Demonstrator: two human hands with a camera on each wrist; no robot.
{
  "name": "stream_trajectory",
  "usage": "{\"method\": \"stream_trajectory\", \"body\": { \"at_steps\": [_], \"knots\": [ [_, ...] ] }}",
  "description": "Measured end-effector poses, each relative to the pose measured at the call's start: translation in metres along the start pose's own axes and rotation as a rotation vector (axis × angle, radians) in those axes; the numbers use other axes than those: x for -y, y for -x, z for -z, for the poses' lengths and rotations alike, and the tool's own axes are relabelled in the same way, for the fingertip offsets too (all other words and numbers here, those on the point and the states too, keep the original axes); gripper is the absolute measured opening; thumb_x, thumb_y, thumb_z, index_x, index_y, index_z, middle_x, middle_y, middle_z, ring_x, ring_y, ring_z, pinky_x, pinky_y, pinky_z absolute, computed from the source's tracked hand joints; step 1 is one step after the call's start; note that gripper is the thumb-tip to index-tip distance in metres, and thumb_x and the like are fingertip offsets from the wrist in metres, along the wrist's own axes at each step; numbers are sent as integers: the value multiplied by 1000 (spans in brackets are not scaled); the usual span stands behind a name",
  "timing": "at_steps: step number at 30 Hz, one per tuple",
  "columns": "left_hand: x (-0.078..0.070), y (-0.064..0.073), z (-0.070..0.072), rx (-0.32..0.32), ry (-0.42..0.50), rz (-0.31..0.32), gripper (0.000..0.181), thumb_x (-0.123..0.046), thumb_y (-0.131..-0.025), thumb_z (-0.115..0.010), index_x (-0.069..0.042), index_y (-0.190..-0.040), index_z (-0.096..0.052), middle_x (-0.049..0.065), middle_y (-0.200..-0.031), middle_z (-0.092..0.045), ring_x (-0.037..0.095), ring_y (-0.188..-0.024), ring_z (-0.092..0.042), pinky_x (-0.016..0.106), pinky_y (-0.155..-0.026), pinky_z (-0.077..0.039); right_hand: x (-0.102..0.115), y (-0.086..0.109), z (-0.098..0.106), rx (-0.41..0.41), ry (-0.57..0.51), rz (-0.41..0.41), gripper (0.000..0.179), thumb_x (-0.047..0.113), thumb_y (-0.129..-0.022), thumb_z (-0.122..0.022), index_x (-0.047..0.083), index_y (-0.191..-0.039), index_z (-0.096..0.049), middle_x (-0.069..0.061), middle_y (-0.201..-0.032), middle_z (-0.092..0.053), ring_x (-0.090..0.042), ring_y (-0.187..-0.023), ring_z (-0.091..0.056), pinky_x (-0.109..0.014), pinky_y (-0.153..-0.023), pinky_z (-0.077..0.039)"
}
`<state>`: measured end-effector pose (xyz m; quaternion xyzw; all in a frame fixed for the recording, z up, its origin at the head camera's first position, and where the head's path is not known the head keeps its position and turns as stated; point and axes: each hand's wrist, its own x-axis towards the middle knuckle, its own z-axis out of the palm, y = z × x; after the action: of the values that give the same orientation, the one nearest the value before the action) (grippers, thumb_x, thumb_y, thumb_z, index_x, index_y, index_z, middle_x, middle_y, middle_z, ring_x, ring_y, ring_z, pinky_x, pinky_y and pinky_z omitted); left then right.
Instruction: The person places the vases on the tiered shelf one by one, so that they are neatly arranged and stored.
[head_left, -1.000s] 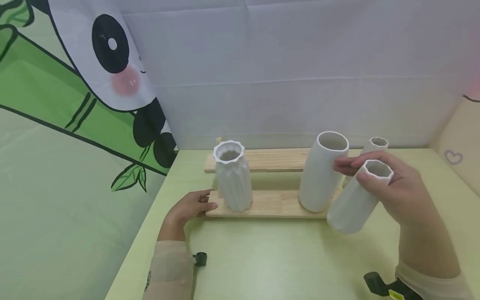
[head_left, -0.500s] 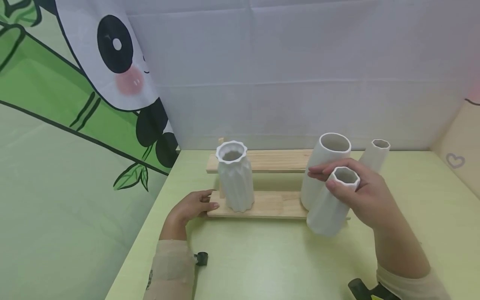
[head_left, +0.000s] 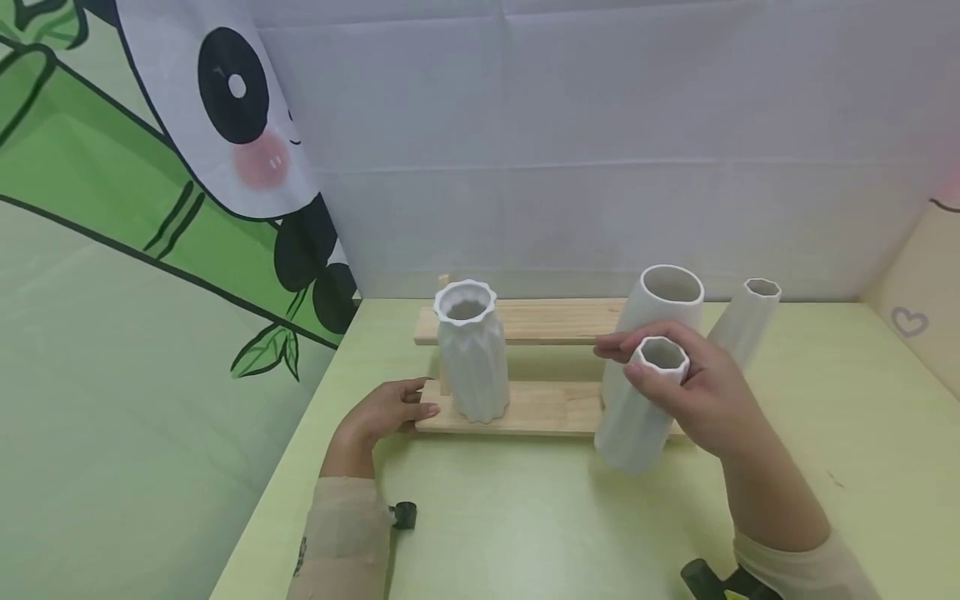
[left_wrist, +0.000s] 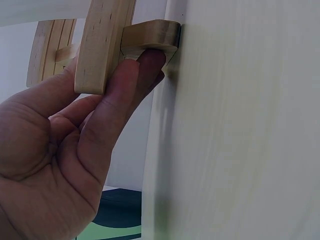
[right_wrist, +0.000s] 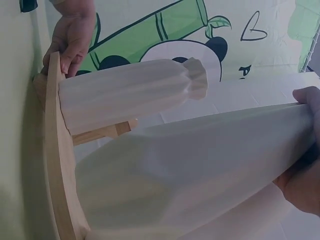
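- left hand (head_left: 384, 411) is gripping the wooden rack (head_left: 551, 406), likely steadying it
- right hand (head_left: 693, 383) is holding the faceted vase (head_left: 637, 425); it is probably needing clearance from the wide vase (head_left: 648, 309)

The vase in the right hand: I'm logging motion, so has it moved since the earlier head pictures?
Yes: in the head view, the held vase has shifted left against the wooden rack.

Head view softly, evenly lit; pale sheen on tabletop (head_left: 517, 525); wrist views dimmer.
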<state>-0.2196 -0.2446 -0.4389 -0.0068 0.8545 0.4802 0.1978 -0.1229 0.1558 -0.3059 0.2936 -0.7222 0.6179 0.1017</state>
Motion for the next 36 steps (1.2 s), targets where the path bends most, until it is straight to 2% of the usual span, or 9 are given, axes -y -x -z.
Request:
{"method": "stream_trajectory", "body": {
  "at_steps": [7, 12, 28, 36],
  "knots": [
    [1, 0, 1, -9, -26, 3, 79, -38, -83, -77, -15, -150, -43, 13, -141, -57, 24, -120, -62, 53, -111, -37, -5, -3, -6, 3, 27, -19, 14, -6, -93, -60, 0, -105, -58, -16, -116, -70, -22, -110, -68, -26, -94, -51],
    [1, 0, 1, 0, -9, -2, 79, -37, -83, -78, -15, -150, -43, 13, -140, -57, 23, -118, -63, 51, -111, -37, -8, -7, -14, 16, 66, -45, 13, 0, -94, -61, 5, -105, -59, -10, -116, -71, -19, -111, -68, -26, -90, -52],
    [0, -3, 0, -9, -31, -3, 77, -38, -83, -78, -17, -149, -44, 12, -139, -58, 22, -117, -64, 52, -112, -36, -19, -28, -42, -5, 35, -57, 15, 1, -91, -65, 3, -105, -61, -11, -114, -72, -19, -108, -69, -31, -90, -53],
    [1, -3, 0, -14, -51, -1, 79, -39, -83, -77, -15, -150, -43, 13, -141, -56, 26, -123, -60, 53, -112, -34, -18, -44, -49, -23, 81, -99, 16, 14, -93, -67, 9, -107, -61, -3, -115, -72, -13, -105, -69, -31, -91, -54]
  ]
}}
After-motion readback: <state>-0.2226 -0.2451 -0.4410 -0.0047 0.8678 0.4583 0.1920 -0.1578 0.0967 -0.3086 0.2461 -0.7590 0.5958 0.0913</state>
